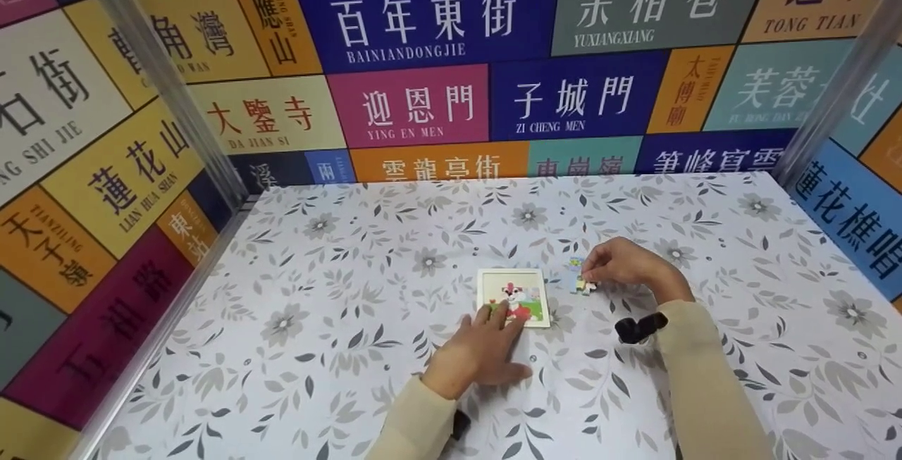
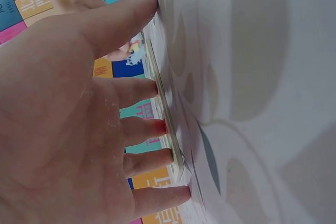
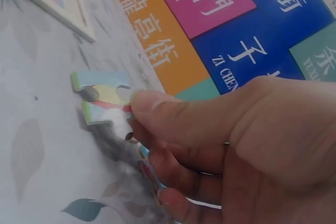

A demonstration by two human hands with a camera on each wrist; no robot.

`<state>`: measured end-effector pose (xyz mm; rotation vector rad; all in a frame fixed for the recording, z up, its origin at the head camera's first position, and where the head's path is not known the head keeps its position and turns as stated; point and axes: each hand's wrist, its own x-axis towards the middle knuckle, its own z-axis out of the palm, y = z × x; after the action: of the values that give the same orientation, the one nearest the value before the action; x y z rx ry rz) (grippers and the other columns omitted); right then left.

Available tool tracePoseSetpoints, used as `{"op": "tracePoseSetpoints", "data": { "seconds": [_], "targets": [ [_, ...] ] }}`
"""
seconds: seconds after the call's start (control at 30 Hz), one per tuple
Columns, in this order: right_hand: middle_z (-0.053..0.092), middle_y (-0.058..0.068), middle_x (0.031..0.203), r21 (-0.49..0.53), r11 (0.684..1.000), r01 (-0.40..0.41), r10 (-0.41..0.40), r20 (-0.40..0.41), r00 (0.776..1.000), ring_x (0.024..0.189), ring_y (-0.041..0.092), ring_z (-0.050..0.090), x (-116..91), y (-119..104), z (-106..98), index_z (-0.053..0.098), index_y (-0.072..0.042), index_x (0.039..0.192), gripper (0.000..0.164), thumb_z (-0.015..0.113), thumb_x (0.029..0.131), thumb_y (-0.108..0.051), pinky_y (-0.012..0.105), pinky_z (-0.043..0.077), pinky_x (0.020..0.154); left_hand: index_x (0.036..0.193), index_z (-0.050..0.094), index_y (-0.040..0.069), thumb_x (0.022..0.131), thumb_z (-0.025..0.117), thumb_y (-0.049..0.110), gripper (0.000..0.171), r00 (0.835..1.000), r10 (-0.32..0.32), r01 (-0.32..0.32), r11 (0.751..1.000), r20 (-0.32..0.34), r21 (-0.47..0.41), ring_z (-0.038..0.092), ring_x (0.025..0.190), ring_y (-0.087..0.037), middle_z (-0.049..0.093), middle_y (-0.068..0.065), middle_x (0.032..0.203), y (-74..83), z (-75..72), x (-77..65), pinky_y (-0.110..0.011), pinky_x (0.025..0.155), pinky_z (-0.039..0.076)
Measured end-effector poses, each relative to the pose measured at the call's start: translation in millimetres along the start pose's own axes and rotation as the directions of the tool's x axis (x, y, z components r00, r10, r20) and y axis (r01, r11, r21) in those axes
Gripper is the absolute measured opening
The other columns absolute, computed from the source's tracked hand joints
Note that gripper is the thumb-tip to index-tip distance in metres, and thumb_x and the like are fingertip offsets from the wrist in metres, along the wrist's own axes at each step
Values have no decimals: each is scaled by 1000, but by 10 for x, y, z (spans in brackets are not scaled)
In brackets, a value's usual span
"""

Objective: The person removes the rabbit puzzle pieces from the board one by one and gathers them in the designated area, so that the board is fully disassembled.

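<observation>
A small square jigsaw puzzle (image 1: 532, 298) with a cream frame and a cartoon animal picture lies on the table. My left hand (image 1: 483, 351) rests on its lower left part, fingers spread and fairly straight; the left wrist view shows fingertips along the puzzle's edge (image 2: 167, 121). To the right of the frame, my right hand (image 1: 624, 263) pinches a puzzle piece (image 3: 102, 90) between thumb and fingers. That piece is light blue with yellow, red and white parts. More puzzle pieces (image 3: 148, 174) show beneath the curled lower fingers, partly hidden.
The table (image 1: 338, 375) wears a white cloth printed with grey flowers and leaves. Behind it stands a wall (image 1: 423, 37) of coloured panels with Chinese lettering. Clear plastic posts (image 1: 169, 79) rise at the table's far corners.
</observation>
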<state>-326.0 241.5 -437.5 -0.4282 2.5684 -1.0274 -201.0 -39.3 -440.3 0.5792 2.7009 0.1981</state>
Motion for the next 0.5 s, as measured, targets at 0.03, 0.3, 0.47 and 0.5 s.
{"op": "tracePoseSetpoints", "data": {
  "seconds": [0.03, 0.3, 0.47, 0.5],
  "targets": [
    [68, -6, 78, 0, 1000, -10, 10, -2, 1000, 68, 8, 51, 6, -3, 4, 72, 2, 96, 16, 75, 89, -13, 23, 42, 62, 160, 27, 29, 91, 62, 58, 83, 1000, -2, 2, 1000, 1, -3, 17, 157, -31, 16, -6, 170, 0, -2, 2, -53, 125, 20],
    [72, 11, 101, -31, 998, -54, 53, -48, 997, 78, 13, 56, 17, -68, 27, 73, -2, 105, 20, 72, 92, -18, 27, 46, 70, 159, 28, 27, 92, 62, 57, 82, 1000, 12, -12, 1000, -7, 10, 19, 156, -31, 18, -7, 169, -9, 13, 7, -54, 125, 22],
    [69, 17, 115, -46, 999, -20, 15, -94, 995, 88, 21, 62, 41, -226, 92, 72, -6, 111, 25, 66, 97, -26, 31, 49, 73, 159, 29, 27, 92, 62, 57, 81, 1000, 17, -17, 1000, -9, 14, 19, 156, -31, 19, -7, 169, -12, 17, 21, -55, 124, 24],
    [69, 17, 115, -49, 999, -5, 0, -100, 995, 89, 22, 62, 55, -262, 119, 72, -7, 111, 26, 65, 98, -27, 31, 49, 73, 159, 29, 27, 92, 62, 57, 81, 1000, 16, -16, 1000, -9, 15, 19, 156, -31, 19, -7, 169, -12, 18, 24, -55, 124, 23]
  ]
}}
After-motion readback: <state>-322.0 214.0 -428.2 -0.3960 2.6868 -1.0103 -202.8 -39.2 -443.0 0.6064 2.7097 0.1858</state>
